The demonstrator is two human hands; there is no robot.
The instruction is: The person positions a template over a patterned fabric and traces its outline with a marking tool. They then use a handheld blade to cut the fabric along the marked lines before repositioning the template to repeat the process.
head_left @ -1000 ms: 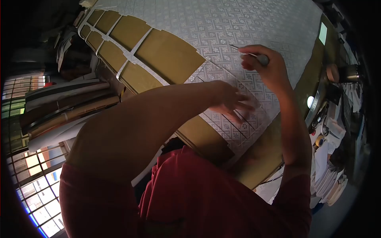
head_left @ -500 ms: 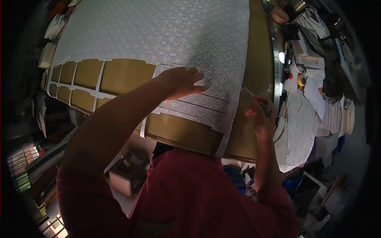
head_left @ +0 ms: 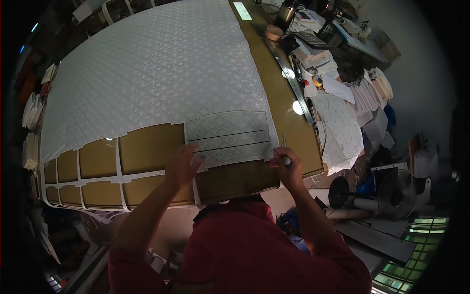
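A pale sheet with a woven geometric pattern point(head_left: 161, 68) covers much of the tabletop. At its near right lies a cut patterned panel point(head_left: 227, 126) with two dark slits running across it. My left hand point(head_left: 181, 166) is at the panel's lower left edge, fingers apart, holding nothing. In my right hand point(head_left: 291, 171), beside the panel's lower right corner, is a slim metal tool point(head_left: 284, 140) with a thin shaft pointing away from me and a rounded handle mostly hidden by my fingers. Narrow pale strips point(head_left: 117, 159) frame several openings on the left.
A long metal ruler point(head_left: 293, 88) lies along the table's right side. Beyond it are a tape roll point(head_left: 274, 33), a dark flask point(head_left: 286, 15), a calculator point(head_left: 313, 40) and stacked papers point(head_left: 368, 95). A patterned offcut point(head_left: 338, 134) hangs at the right. The brown tabletop point(head_left: 289, 115) shows beside the sheet.
The view has shifted. My left hand has moved from the panel's upper part to its lower left edge. My right hand, still holding the tool, has come down to the lower right corner.
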